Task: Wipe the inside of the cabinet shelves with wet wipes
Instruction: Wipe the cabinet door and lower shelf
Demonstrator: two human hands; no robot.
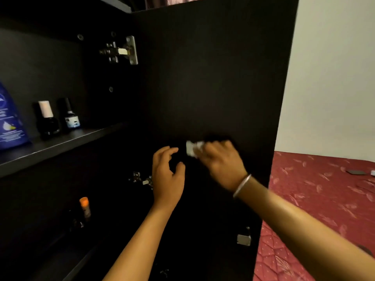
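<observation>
A dark cabinet stands open, its door (213,78) swung out in front of me. My right hand (221,163) grips a crumpled white wet wipe (192,148) and holds it against the door's inner face at mid height. My left hand (167,171) hovers just left of the wipe with fingers loosely spread and nothing in it. The upper shelf (60,141) runs to the left of the hands. The lower compartment is too dark to make out well.
On the upper shelf stand a blue pouch (11,118) and two small dark bottles (47,120) (71,116). An orange-capped stick (84,206) sits lower down. Metal hinges (121,50) (143,179) and a latch (243,239) stick out. A red bed (314,199) lies right.
</observation>
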